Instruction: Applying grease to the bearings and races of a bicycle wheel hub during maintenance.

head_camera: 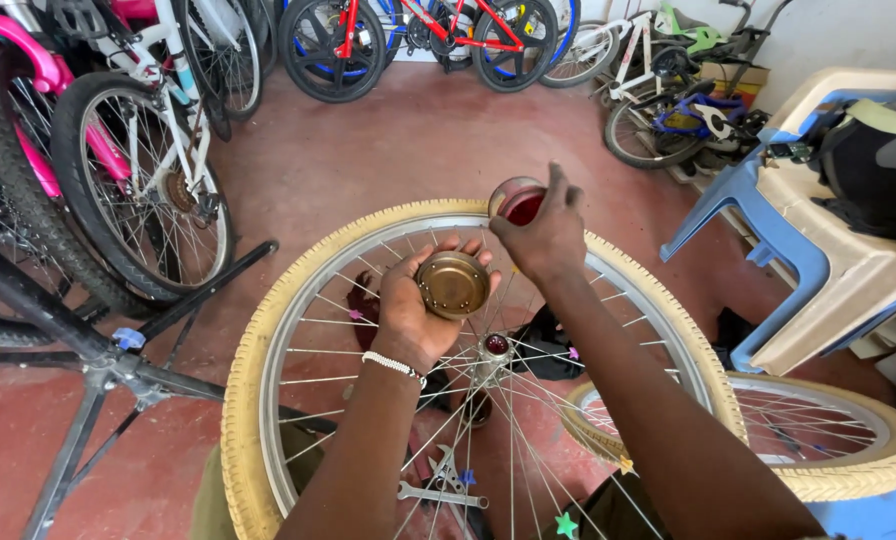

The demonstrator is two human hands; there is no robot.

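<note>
1. While the wheel (268,330) with the cream tyre is lying flat under both arms, the left hand (413,310) is cupping a round brass lid (452,284), fingers curled around its rim.
2. Just beside it, the right hand (543,235) is pinching a small tin (516,200) holding something dark red, above the wheel's far rim.
3. A wrench (438,493) is lying under the spokes.

We note a shallow brass cup (452,284), open side up, just below a tilted red-filled tin (518,202).
</note>
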